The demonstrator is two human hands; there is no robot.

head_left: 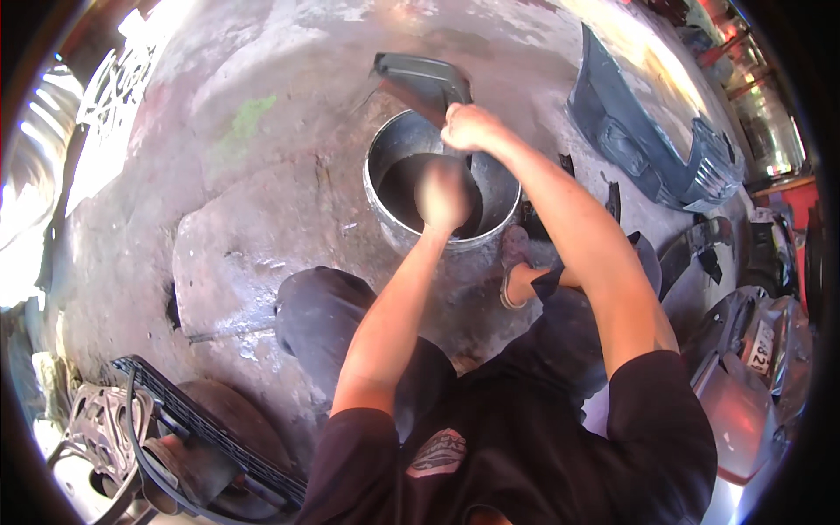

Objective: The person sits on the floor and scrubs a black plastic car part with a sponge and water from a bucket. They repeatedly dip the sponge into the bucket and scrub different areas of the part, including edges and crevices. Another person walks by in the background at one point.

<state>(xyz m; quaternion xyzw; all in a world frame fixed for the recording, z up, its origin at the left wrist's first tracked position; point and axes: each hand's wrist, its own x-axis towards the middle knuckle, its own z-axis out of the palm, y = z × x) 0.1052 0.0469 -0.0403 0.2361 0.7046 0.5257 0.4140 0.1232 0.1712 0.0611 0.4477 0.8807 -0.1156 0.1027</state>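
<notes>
A round grey metal tub (pixel 387 219) stands on the floor in front of my knees, with a dark pool of liquid inside. My left hand (pixel 444 198) is over the middle of that pool. Its fingers are blurred, so whether it holds anything is unclear. At the tub's far right, my right hand (pixel 472 129) is closed around the end of a dark plastic car part (pixel 424 77). The part is tilted over the far rim and reaches out to the far left of the hand.
A dark grey car bumper (pixel 626 144) lies on the floor at the far right. More painted body parts (pixel 735 411) are piled at the near right. A black grille (pixel 206 433) and metal parts (pixel 101 420) sit at the near left. My foot (pixel 516 262) is just right of the tub.
</notes>
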